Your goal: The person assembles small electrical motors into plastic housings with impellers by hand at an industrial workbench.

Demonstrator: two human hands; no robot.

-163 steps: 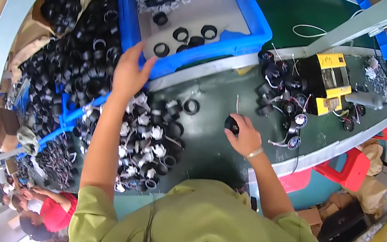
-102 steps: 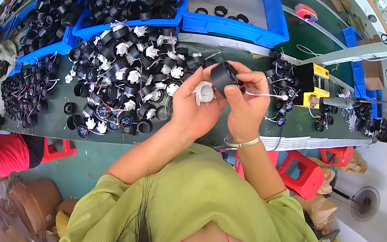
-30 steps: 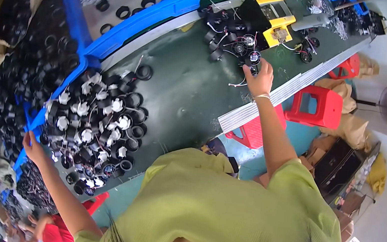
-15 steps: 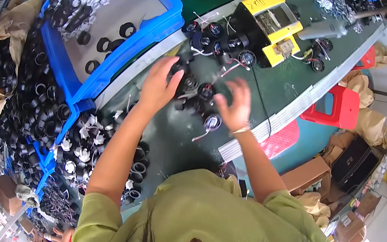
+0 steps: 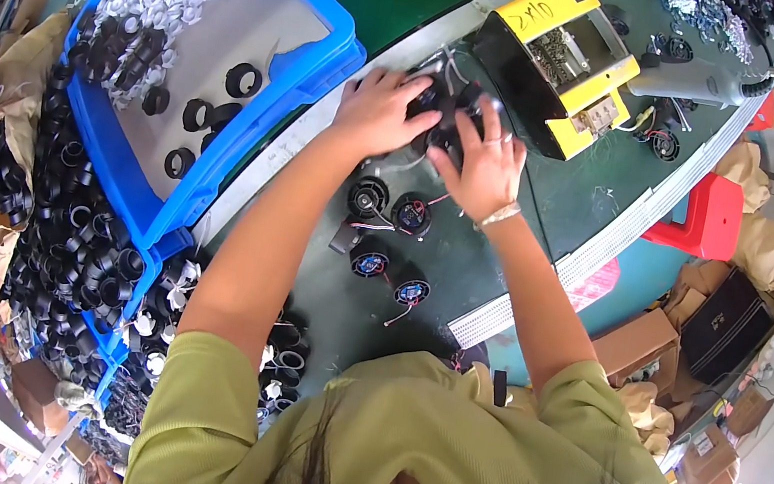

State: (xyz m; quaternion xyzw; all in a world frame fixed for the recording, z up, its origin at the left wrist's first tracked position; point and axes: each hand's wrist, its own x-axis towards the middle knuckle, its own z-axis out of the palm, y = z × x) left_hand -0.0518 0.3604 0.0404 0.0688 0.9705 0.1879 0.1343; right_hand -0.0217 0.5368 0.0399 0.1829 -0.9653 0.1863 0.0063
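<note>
My left hand and my right hand close in from either side on a blurred cluster of small round black motor units with thin wires. The fingers of both hands curl round the units, hiding part of them. Nearer to me on the green tabletop lie several more: a black ringed unit, a wired unit beside it, and two with blue circuit boards showing, one motor unit left of the other motor unit.
A yellow-and-black machine stands right of my hands, with a grey handheld tool beyond. At left, a blue bin holds white parts and black rings. Many black rings are heaped beside it. A red stool stands at right.
Both hands have moved away from me along the tabletop and closed from an open pose onto the far cluster. Several motor units now lie uncovered nearer to me.
</note>
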